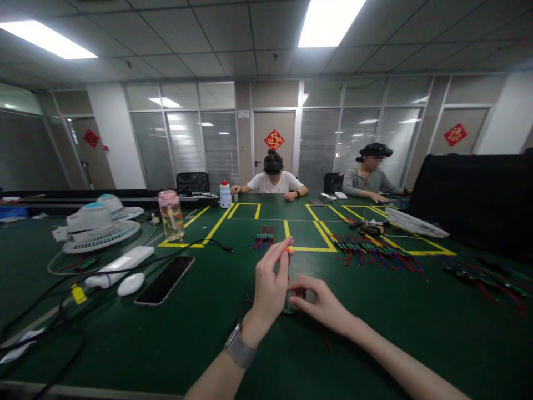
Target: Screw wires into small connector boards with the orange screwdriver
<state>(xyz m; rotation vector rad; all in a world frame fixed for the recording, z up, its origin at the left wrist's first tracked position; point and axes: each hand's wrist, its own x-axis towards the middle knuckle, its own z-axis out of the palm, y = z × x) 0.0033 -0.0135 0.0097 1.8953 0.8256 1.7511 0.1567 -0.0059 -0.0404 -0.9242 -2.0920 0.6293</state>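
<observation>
My left hand (pixel 270 286), with a watch on its wrist, is raised over the green table (pixel 208 328) and pinches a small orange piece (pixel 287 250) between thumb and forefinger. My right hand (pixel 322 303) rests low on the table, fingers curled round a small dark wired part (pixel 291 308) that is mostly hidden. A thin red wire runs from the orange piece down between the hands. A small bundle of red and blue wired parts (pixel 262 238) lies just beyond my left hand.
A black phone (pixel 165 279), a white mouse (pixel 130 284), a white power bank (pixel 120 264), two fans (pixel 100 228) and a bottle (pixel 171 214) stand at left. Many wired parts (pixel 375 253) lie at right. Two people sit across the table. A dark cover (pixel 474 200) stands far right.
</observation>
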